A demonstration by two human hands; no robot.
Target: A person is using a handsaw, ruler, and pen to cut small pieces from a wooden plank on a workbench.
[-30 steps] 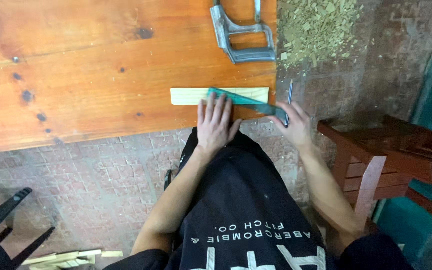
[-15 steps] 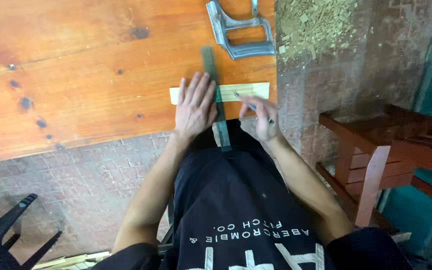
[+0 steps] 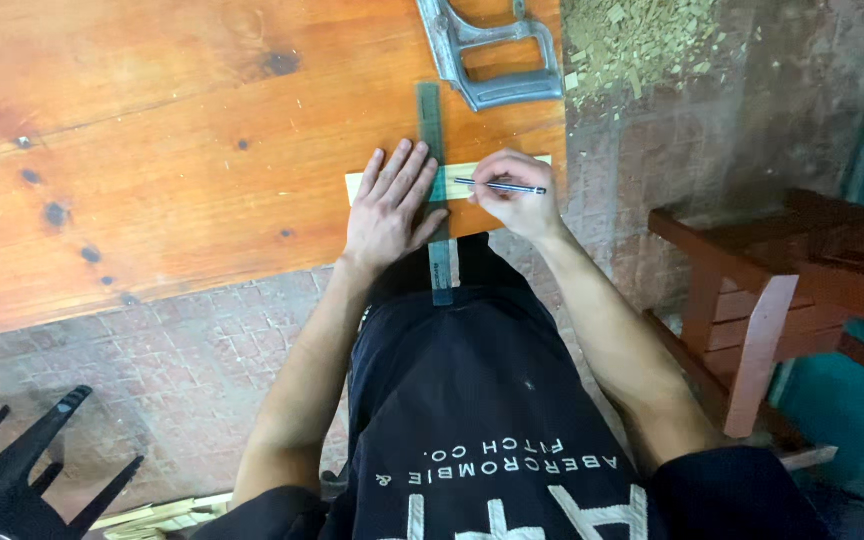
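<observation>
Head view: since half a second ago the green ruler (image 3: 434,190) has stayed square across the pale wooden strip (image 3: 452,180), running from the worktop's near edge toward the far side, its near end overhanging that edge above the person's dark apron (image 3: 472,400). A second ago it lay slanted along the strip instead, so it has turned to stand crosswise. The left hand (image 3: 392,205) has shifted little since half a second ago: it lies flat, fingers spread, palm pressing on the strip and the fingertips touching the left side of the ruler. The right hand (image 3: 512,195) has come closer to the ruler and now pinches a slim pen (image 3: 502,186) between thumb and fingers, the pen lying almost level with its tip touching the strip just beside the ruler's right edge.

The strip lies on the wooden worktop (image 3: 152,150) close to its near edge and near the right corner, mostly covered by the two hands; only its left end and a bit of its right end show. The ruler passes between the hands, touching the left one. Beyond the ruler's far end, a grey metal saw handle (image 3: 492,60) rests on the worktop near the right edge. Past that edge, wood chips (image 3: 642,40) lie on the floor. A red-brown wooden bench (image 3: 772,290) stands at the person's right, and black chair legs (image 3: 22,470) show at the lower left.
</observation>
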